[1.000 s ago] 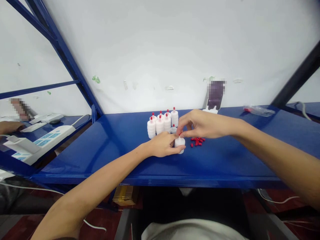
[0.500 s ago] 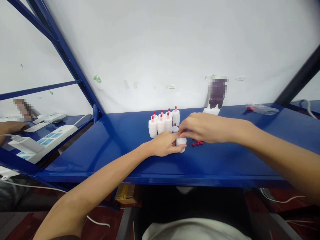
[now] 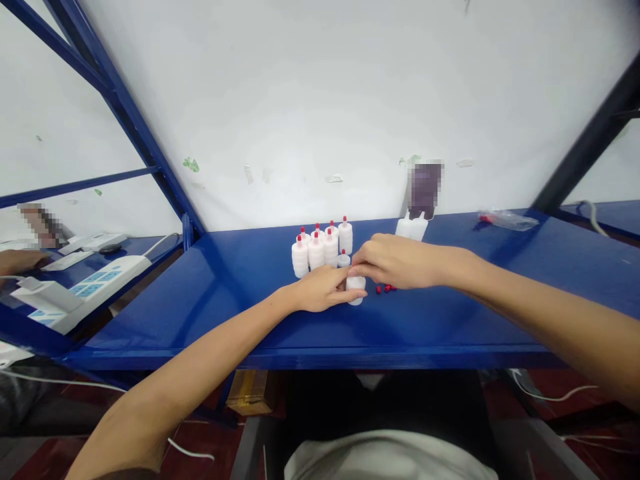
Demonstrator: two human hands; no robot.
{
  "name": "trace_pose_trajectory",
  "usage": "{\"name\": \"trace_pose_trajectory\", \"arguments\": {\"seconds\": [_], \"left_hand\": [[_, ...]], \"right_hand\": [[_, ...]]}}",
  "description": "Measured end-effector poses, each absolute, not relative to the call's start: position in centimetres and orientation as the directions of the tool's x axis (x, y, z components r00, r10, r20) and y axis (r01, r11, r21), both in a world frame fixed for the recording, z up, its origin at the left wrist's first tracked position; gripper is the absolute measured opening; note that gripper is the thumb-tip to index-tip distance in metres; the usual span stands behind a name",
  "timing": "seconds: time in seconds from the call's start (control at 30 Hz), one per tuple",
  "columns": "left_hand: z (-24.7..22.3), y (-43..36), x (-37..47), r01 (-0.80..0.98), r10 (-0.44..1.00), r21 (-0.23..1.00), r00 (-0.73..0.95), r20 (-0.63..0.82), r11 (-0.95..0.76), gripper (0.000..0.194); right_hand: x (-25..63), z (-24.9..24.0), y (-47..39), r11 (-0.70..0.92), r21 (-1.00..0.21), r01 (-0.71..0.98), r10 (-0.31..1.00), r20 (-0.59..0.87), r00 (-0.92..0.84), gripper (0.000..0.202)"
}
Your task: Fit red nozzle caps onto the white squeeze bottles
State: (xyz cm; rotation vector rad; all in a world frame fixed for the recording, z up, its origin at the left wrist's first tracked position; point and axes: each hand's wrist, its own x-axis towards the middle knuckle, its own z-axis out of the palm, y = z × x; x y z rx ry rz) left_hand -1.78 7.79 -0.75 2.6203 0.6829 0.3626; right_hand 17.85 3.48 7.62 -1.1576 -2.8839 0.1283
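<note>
My left hand is wrapped round a white bottle that stands upright near the middle of the blue table. Above that bottle, my right hand is closed in a pinch at its top; what the fingertips hold is hidden. Just behind my hands, several white bottles with red tips stand grouped together. A shorter container with a red tip is close behind the held bottle. Several small red caps lie to its right, partly under my right hand.
White bottles without red tips stand at the back, before a phone-like object. A clear bag with red pieces lies back right. At left are a power strip and another person's hand. Blue frame posts flank the table.
The whole view has shifted, so the table's contents appear slightly further left. My left hand still holds the bottle, and my right hand remains pinched at its top.
</note>
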Motion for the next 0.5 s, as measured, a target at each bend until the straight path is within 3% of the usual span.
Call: {"name": "trace_pose_trajectory", "arguments": {"seconds": [0.1,0.23,0.5], "left_hand": [[-0.7,7.7,-1.6,0.461,0.583,0.474,0.800,0.144,-0.750,0.047],[-0.7,7.5,-1.5,0.448,0.573,0.484,0.807,0.143,-0.752,0.043],[-0.4,7.4,-1.7,0.452,0.560,0.458,0.818,0.128,-0.765,0.044]], "right_hand": [[18.7,7.6,4.3,0.710,-0.196,0.676,0.700,0.100,-0.707,0.042],[19.3,7.6,6.8,0.577,-0.228,0.785,0.808,0.304,-0.505,0.043],[17.0,5.7,10.2,0.534,-0.040,0.845,0.836,0.178,-0.519,0.042]]}}
